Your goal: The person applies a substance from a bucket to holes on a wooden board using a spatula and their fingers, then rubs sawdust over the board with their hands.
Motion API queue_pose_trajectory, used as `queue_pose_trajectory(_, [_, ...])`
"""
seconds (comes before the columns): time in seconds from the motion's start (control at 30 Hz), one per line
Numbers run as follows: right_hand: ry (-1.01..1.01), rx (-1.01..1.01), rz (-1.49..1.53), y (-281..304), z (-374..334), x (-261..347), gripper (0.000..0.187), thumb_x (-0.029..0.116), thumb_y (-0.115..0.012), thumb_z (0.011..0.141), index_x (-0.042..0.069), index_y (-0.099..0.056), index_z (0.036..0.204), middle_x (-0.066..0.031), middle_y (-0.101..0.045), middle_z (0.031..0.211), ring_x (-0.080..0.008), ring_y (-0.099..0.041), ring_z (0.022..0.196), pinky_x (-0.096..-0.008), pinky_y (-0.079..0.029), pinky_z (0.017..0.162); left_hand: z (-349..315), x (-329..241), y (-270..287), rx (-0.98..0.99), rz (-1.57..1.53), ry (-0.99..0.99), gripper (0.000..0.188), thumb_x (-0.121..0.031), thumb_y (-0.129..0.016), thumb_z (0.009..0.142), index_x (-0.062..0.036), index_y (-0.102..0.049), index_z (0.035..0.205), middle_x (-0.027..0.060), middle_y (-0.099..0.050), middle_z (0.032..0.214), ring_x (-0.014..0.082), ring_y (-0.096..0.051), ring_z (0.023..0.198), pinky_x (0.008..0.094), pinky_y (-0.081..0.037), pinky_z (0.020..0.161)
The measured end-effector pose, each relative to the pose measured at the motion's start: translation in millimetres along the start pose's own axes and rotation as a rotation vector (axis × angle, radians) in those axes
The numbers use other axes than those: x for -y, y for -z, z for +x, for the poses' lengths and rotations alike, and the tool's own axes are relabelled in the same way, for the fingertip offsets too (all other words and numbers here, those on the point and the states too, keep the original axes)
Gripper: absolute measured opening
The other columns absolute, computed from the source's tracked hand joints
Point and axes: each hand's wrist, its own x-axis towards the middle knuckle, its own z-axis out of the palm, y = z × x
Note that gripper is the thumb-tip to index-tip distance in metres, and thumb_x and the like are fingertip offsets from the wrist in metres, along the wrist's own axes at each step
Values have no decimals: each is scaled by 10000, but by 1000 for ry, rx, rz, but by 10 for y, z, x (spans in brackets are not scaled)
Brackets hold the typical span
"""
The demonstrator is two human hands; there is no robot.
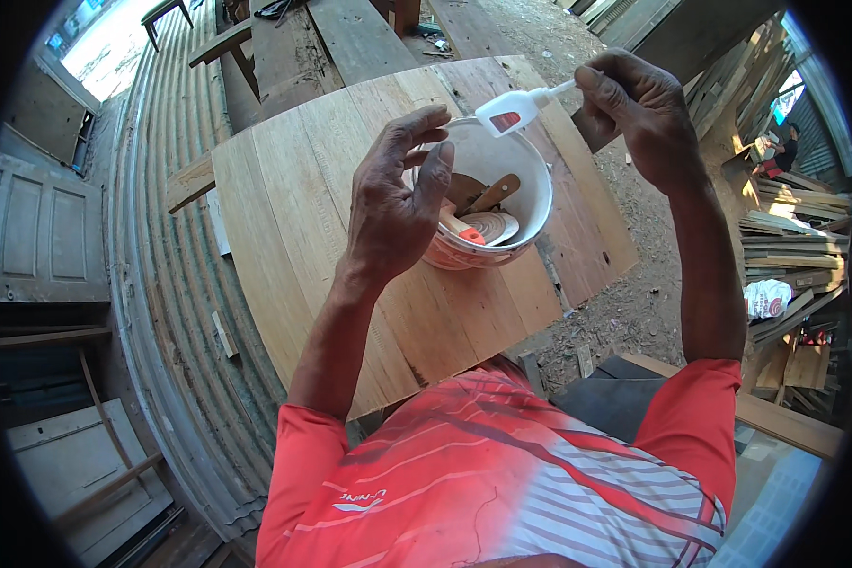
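A small white squeeze bottle point(513, 113) with a long thin nozzle and a dark red label patch hangs tilted above a bucket. My right hand point(639, 104) pinches it by the nozzle end. Beside the bucket's left rim is my left hand point(398, 194), its fingers curved and spread from the thumb with nothing between them; whether it touches the rim I cannot tell. The white bucket point(537, 204) stands on the wooden panel. Inside lie a tool with an orange-red part point(461, 229), a brown flat-handled tool point(495, 192) and a round disc with rings point(490, 227).
Under the bucket is a panel of joined planks point(303, 189), resting on timber supports. Corrugated metal sheeting point(175, 246) runs along the left, near a panelled door point(43, 232). Stacked lumber point(795, 251) fills the right side, where another person point(784, 151) sits farther off.
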Motion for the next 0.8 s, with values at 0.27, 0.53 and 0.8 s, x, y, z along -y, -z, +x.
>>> queue_pose_trajectory(0.27, [132, -111, 19, 581, 102, 224, 249, 286, -664, 1076, 56, -758, 1101, 30, -655, 808, -35, -557, 709, -225, -453, 658, -162, -57, 99, -9, 18, 14, 343, -148, -668, 1056, -8, -636, 1367, 121, -696, 1291, 193, -665, 1199, 367, -557, 1041])
queue_pose_trajectory(0.53, [268, -331, 78, 950, -39, 545, 260, 313, -694, 1051, 74, -714, 950, 0, -654, 722, -61, -595, 596, -229, -484, 546, -374, -155, -32, -70, 55, 1, 304, -110, -664, 1052, -5, -654, 1337, 114, -698, 1289, 182, -664, 1195, 357, -558, 1029])
queue_pose_trajectory(0.8, [435, -412, 146, 1776, -517, 529, 284, 310, -664, 1068, 61, -693, 934, -2, -630, 720, -85, -546, 605, -276, -463, 580, -443, -529, -705, -60, 66, -79, 316, -130, -688, 1024, -13, -675, 1317, 138, -691, 1270, 243, -692, 1177, 373, -590, 987])
